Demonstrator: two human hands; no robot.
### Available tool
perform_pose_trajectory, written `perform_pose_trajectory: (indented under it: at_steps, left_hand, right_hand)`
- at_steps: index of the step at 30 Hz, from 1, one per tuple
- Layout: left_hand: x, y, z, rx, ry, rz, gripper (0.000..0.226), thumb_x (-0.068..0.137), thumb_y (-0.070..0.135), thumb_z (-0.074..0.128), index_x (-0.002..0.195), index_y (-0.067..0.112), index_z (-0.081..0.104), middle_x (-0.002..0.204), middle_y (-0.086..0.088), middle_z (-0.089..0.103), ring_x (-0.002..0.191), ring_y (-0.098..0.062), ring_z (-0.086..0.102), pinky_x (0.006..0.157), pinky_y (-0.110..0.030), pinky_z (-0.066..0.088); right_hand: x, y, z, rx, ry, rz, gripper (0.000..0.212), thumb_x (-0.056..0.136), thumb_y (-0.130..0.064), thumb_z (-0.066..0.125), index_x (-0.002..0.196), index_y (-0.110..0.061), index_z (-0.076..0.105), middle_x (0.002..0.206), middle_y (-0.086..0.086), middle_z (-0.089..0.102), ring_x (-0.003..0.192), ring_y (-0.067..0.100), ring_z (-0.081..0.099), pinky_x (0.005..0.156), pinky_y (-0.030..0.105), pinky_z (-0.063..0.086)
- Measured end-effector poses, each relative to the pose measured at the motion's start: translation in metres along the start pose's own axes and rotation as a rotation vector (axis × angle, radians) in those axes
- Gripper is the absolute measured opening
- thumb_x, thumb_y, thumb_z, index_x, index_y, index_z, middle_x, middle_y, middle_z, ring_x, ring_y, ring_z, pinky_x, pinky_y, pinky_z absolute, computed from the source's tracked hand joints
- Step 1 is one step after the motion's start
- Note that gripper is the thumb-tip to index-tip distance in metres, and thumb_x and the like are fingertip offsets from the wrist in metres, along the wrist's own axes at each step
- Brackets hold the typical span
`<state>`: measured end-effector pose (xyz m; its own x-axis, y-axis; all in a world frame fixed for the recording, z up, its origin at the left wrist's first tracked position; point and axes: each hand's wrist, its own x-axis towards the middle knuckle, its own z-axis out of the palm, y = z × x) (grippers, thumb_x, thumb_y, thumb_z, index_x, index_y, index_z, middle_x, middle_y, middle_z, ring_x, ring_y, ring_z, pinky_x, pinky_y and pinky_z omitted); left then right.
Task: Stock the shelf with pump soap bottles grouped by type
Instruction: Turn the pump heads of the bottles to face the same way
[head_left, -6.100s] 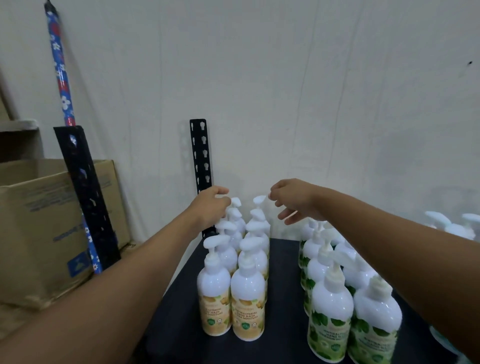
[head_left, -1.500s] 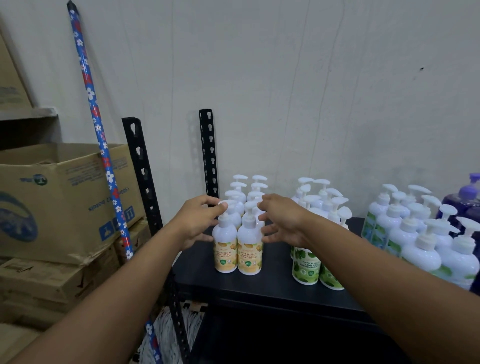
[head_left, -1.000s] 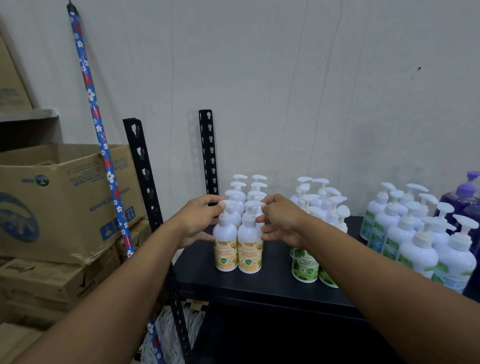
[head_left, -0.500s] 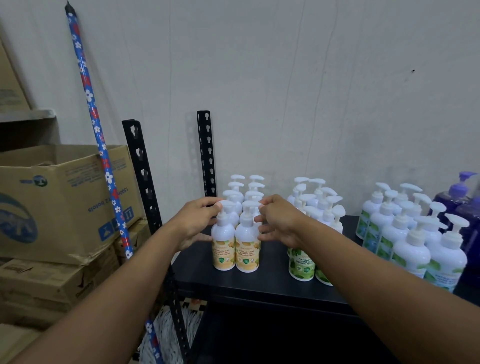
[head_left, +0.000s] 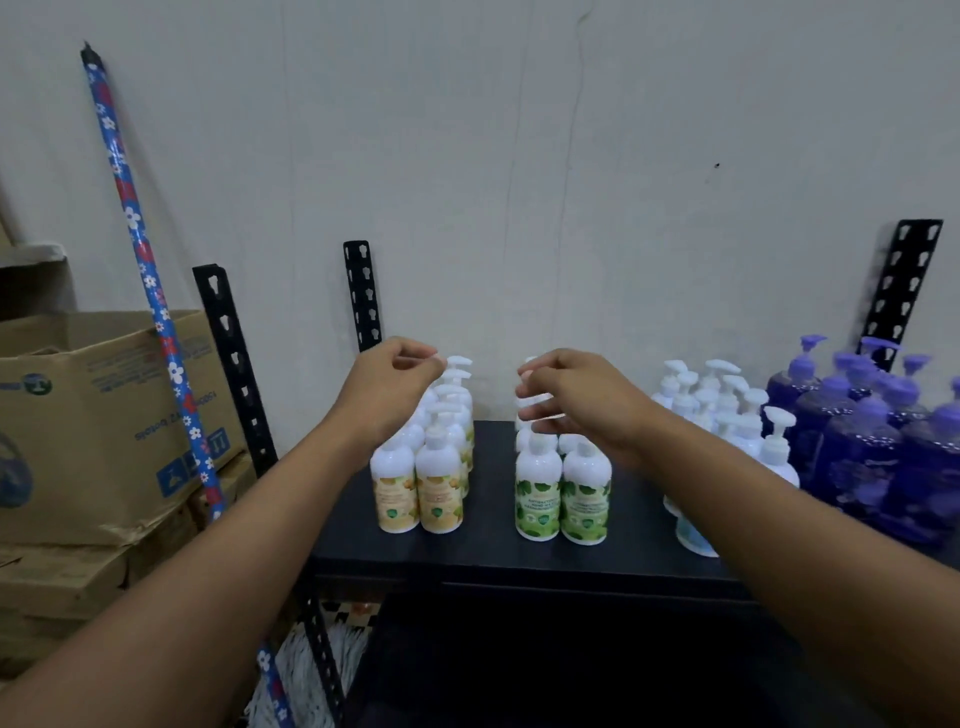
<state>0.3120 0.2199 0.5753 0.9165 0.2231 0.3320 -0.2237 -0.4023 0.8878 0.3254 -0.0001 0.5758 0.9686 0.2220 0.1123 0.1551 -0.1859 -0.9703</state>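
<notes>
1 head-worn view, forward and down, near shelf (head_left: 488, 553)

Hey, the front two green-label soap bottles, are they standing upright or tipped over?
Upright. Both green-label bottles stand on their bases on the black shelf, necks pointing up.

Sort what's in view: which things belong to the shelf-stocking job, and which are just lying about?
Job: yellow-label bottles, green-label bottles, blue-label bottles, purple bottles, black shelf.
Lying about: cardboard boxes, flower-patterned pole, mop head below.
</notes>
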Motion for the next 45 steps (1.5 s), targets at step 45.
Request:
perform_pose_trajectory:
  at_steps: [45]
  left_hand:
    - [0.017, -0.033, 0.123, -0.009, -0.327, -0.23, 0.024, 0.097, 0.034, 0.064, 0.119, 0.027, 0.057, 0.118, -0.007, 0.066, 0.108, -0.029, 0.069, 0.085, -0.05, 0.062]
  right_hand:
    - [0.031, 0.084, -0.081, -0.041, -0.032, 0.201, 0.025, 0.097, -0.009, 0.051, 0.119, -0.019, 0.045, 0.108, 0.015, 0.065, 0.083, 0.024, 0.059, 0.072, 0.039, 0.059]
